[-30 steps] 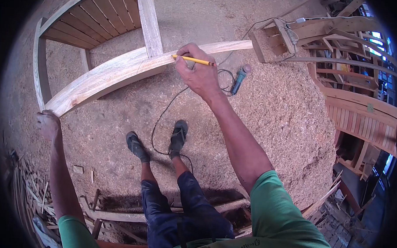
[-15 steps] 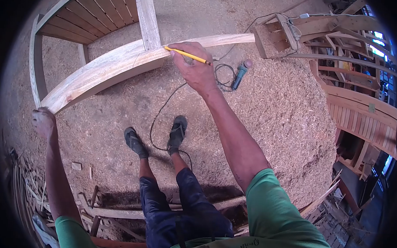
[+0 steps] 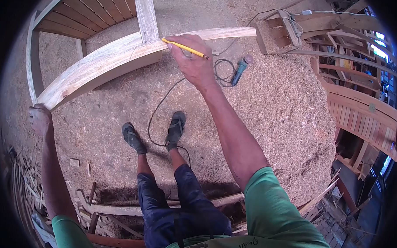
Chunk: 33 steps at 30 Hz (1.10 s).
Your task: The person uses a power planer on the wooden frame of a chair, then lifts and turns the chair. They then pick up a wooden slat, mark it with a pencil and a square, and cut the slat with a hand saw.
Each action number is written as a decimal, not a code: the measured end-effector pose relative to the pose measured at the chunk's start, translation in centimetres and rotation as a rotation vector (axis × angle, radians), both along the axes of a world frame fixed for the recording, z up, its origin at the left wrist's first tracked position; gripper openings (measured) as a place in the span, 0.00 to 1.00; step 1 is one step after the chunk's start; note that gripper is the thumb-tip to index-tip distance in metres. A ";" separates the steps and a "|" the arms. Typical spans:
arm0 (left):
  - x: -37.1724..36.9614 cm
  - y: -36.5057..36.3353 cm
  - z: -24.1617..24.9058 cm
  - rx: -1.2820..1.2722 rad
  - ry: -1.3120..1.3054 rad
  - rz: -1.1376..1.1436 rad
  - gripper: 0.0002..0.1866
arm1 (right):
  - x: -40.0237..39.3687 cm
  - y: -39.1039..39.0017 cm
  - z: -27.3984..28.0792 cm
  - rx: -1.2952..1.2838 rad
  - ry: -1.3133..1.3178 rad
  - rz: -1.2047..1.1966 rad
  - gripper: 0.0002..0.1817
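My right hand is closed on a yellow pencil. The pencil's tip meets the top of a long curved wooden beam, close to where a straight wooden bar joins it. At the beam's near left end, my left hand has its fingers curled over the corner, beside an upright-looking side rail. Part of the left fingers is hidden by the angle. Behind the beam, a slatted wooden panel belongs to the same frame.
A corded power tool lies on the shaving-covered floor, its black cable running between my feet. At right stand a wooden block support and stacked curved wooden frames. Scrap wood lies at lower left.
The whole view has shifted slightly, so the beam and both hands sit a little higher and further left. The pencil keeps about the same place on the beam.
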State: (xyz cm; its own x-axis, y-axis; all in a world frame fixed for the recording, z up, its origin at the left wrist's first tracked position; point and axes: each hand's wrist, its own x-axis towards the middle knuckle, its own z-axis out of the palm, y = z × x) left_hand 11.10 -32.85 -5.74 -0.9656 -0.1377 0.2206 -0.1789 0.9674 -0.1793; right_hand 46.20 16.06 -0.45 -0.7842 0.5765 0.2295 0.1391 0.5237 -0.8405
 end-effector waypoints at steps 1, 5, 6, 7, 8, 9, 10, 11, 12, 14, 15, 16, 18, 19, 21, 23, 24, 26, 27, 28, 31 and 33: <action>-0.1 -0.1 -0.1 -0.004 0.000 -0.006 0.29 | 0.0 0.0 0.1 -0.003 0.006 0.003 0.11; -0.1 0.2 0.0 -0.005 0.015 0.002 0.29 | -0.3 -0.2 0.1 -0.016 0.072 -0.040 0.10; -0.4 -0.2 -0.3 -0.018 0.015 -0.006 0.30 | -0.3 -0.1 0.0 -0.006 0.077 -0.036 0.10; -0.7 -0.6 -0.6 -0.032 0.013 -0.016 0.30 | -0.2 -0.1 0.0 0.003 0.081 -0.034 0.10; -0.9 -1.1 -1.0 -0.036 0.015 -0.020 0.30 | -0.1 0.0 -0.1 0.017 0.065 -0.014 0.10; -0.8 -0.8 -0.8 -0.041 0.016 -0.024 0.30 | 0.0 0.1 0.0 0.030 0.050 0.006 0.11; -0.6 -0.6 -0.6 -0.036 0.021 -0.021 0.30 | 0.1 0.2 0.0 0.045 0.035 0.025 0.11; -0.4 -0.4 -0.5 -0.031 0.027 -0.020 0.31 | 0.1 0.3 0.0 0.063 0.033 0.030 0.11; -0.2 -0.1 -0.4 -0.033 0.028 -0.013 0.31 | 0.0 0.3 0.1 0.082 0.032 0.035 0.11; 0.0 0.3 -0.2 -0.038 0.031 0.000 0.30 | 0.0 0.3 0.5 0.031 -0.078 0.009 0.10; -0.2 0.1 -0.4 -0.054 0.045 -0.020 0.30 | -0.1 0.3 1.2 -0.037 -0.187 -0.019 0.10; -0.4 -0.1 -0.7 -0.069 0.061 -0.040 0.30 | -0.3 0.3 1.9 -0.106 -0.295 -0.047 0.10; -0.9 -0.6 -1.2 -0.081 0.056 -0.077 0.29 | -0.5 0.1 3.6 -0.325 -0.138 -0.091 0.11; -0.9 -0.3 -1.1 -0.083 0.035 -0.089 0.28 | -0.4 -0.1 3.9 -0.442 -0.061 -0.105 0.11; -0.1 -0.3 -1.0 -0.083 0.056 -0.095 0.26 | -0.4 0.6 2.6 -0.081 -0.028 -0.023 0.14; 1.4 2.6 1.4 0.058 0.041 0.034 0.24 | -0.1 1.5 1.7 0.512 -0.318 0.117 0.21; 2.4 3.5 1.9 0.064 0.121 0.016 0.23 | 0.1 1.4 1.3 0.613 -0.345 0.142 0.25; 2.3 3.4 1.9 0.119 0.041 0.035 0.23 | 0.0 1.2 0.4 0.739 -0.377 0.164 0.33; 2.7 3.8 2.4 0.192 0.053 0.058 0.22 | -0.2 0.9 0.4 0.740 -0.374 0.147 0.29; 2.9 3.9 1.9 0.308 0.120 0.070 0.22 | -0.2 0.4 0.8 0.704 -0.413 0.129 0.27; 6.5 3.6 4.6 0.517 0.041 -0.021 0.26 | 1.9 -1.4 2.9 0.684 -0.504 0.143 0.25; 10.7 0.9 9.3 0.720 -0.200 -0.036 0.32 | 5.5 -1.4 2.3 0.697 -0.500 0.198 0.23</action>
State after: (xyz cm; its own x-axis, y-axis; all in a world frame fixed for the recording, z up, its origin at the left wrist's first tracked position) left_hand 21.77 -31.95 3.60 -0.9845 -0.1491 -0.0926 -0.1753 0.8623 0.4751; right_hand 51.68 14.61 1.88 -0.9576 0.2764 0.0814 0.2578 0.9481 -0.1859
